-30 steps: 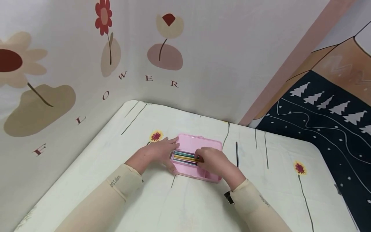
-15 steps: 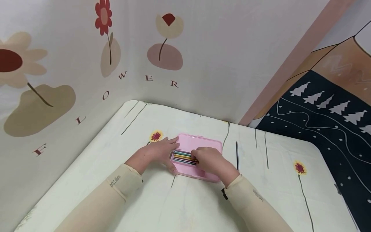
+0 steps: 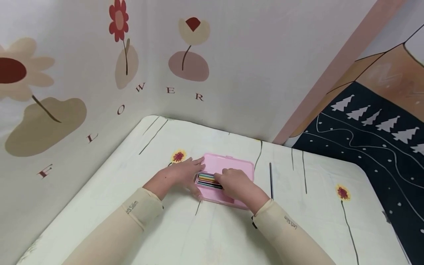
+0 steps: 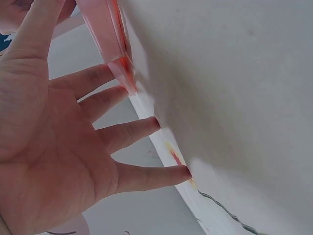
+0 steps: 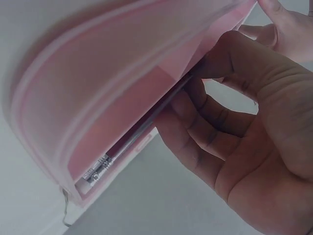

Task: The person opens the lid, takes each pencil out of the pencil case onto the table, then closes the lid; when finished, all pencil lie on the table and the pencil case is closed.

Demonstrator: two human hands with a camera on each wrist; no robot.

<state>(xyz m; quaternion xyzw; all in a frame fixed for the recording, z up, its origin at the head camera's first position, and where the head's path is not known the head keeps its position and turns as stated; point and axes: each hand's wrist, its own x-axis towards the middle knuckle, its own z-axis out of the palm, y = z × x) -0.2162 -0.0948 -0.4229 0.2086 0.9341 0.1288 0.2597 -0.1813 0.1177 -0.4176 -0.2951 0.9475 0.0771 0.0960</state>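
Behind, pale flower-printed hangings [image 3: 248, 92], with a navy panel [image 3: 367, 143] off to the right; below, a white tablecloth [image 3: 318, 228]. Set down near the middle of that cloth, presumably for easy reach: a pink pencil case [image 3: 212, 195], open, lid [image 3: 220, 162] apparently folded out on the far side so as to bare the inside. Within it, a row of pencils [image 3: 207, 181] lying lengthwise side by side, probably to suit the long compartment, with silvery eraser ends [image 5: 95, 171] visible close up. At one end, left hand [image 3: 185, 173] spread wide, fingers straight, gripping nothing, thumb touching the near edge, seemingly to brace against sliding. Over the pencils, right hand [image 3: 238, 187] with fingers curled and thumb closing in, pinching from above, perhaps to gather them together; exact number in the grasp impossible to tell. Well apart on the right, one loose pencil [image 3: 271, 178], reason unclear.
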